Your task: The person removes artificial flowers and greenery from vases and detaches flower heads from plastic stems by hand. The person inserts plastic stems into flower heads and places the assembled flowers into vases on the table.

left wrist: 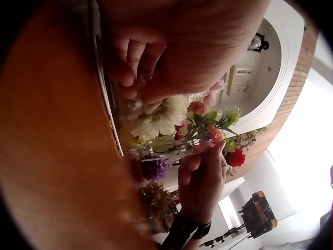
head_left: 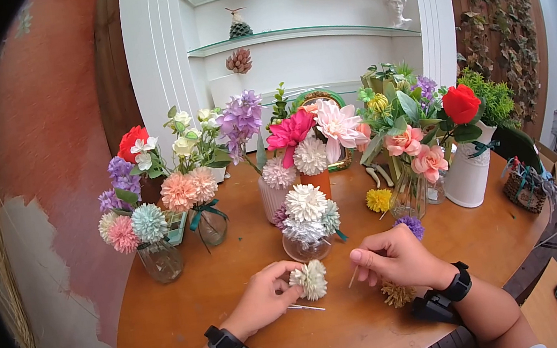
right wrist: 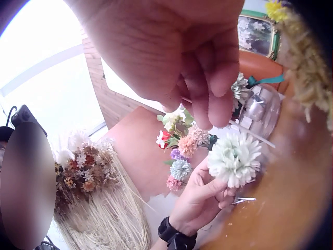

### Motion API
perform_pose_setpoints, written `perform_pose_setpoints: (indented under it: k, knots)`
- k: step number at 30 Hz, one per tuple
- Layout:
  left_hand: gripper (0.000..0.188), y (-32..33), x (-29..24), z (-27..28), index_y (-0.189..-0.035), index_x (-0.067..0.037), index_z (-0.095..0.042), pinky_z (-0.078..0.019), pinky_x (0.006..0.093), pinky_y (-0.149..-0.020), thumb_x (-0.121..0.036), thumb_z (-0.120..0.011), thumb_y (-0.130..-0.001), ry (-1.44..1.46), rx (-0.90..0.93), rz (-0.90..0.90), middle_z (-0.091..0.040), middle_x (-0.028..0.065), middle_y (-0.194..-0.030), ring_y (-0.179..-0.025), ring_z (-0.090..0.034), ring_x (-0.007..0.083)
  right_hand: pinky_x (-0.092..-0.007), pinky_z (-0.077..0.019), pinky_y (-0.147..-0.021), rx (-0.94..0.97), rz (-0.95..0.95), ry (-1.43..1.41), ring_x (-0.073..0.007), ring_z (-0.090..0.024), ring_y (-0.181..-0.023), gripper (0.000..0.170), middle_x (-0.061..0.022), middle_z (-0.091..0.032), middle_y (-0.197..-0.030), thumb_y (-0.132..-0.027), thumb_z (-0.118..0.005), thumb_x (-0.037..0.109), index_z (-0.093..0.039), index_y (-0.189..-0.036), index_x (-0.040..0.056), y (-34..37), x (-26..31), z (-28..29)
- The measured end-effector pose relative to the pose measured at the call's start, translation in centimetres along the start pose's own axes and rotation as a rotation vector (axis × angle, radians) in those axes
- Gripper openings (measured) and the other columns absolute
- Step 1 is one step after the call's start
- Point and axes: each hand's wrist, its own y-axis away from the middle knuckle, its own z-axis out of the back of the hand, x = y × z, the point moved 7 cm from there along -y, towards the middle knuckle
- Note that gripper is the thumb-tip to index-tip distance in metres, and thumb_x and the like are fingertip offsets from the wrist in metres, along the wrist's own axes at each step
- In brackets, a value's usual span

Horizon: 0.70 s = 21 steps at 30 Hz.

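My left hand point(head_left: 265, 297) pinches a cream artificial flower head point(head_left: 309, 280) low over the wooden table, its petals facing away from the palm. In the right wrist view the same flower head point(right wrist: 235, 159) appears at the left fingertips, without a visible stem. A short way to the right, my right hand point(head_left: 403, 257) holds a thin white stick point(head_left: 353, 277) between thumb and fingers. The stick point(right wrist: 254, 133) points toward the flower, its end apart from it. Beneath the left hand lie a few loose white sticks point(head_left: 307, 307). A tan flower head point(head_left: 398, 293) rests under the right wrist.
Just ahead stands a round glass vase point(head_left: 307, 247) of pompom flowers. Purple point(head_left: 410, 226) and yellow point(head_left: 378, 199) flower heads lie to the right. Several filled vases line the back, including a white pitcher point(head_left: 467, 177). A wicker basket point(head_left: 525, 191) sits at the right edge.
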Motion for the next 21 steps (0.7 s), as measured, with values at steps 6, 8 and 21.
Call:
perform_pose_setpoints:
  k: [6,8,21]
  knots:
    - [0.036,0.0,-1.0,0.5,-0.128,-0.002,-0.048,-0.0556,0.0261,-0.073,-0.004,-0.06,-0.094,0.311,-0.006,-0.095,-0.062,0.0071,-0.115,-0.094,-0.065,0.0136,-0.024,-0.0525,-0.06,-0.045,0.105,-0.079,-0.0111,-0.069,-0.067,0.03,-0.0074,-0.072,-0.08,-0.1,-0.058,0.024,-0.071,-0.094,-0.0029,0.3,1.2,0.5]
    - [0.037,0.2,-1.3,0.8,-0.128,-0.003,-0.046,-0.0574,0.0287,-0.081,-0.001,-0.06,-0.094,0.514,-0.054,-0.088,-0.059,0.0081,-0.121,-0.097,-0.066,0.0178,-0.0247,-0.053,-0.062,-0.045,0.143,-0.077,-0.0119,-0.07,-0.069,0.027,-0.0078,-0.073,-0.082,-0.099,-0.058,0.021,-0.071,-0.097,-0.0027,0.5,1.8,0.6]
    - [0.038,0.0,-1.4,1.7,-0.128,-0.005,-0.044,-0.0508,0.0345,-0.096,-0.008,-0.062,-0.095,0.784,-0.067,-0.186,-0.057,0.0092,-0.125,-0.113,-0.059,0.019,-0.0262,-0.055,-0.071,0.014,0.355,-0.065,-0.0141,-0.072,-0.079,0.02,-0.01,-0.074,-0.094,-0.095,-0.061,0.01,-0.071,-0.11,0.0004,1.2,2.9,0.3]
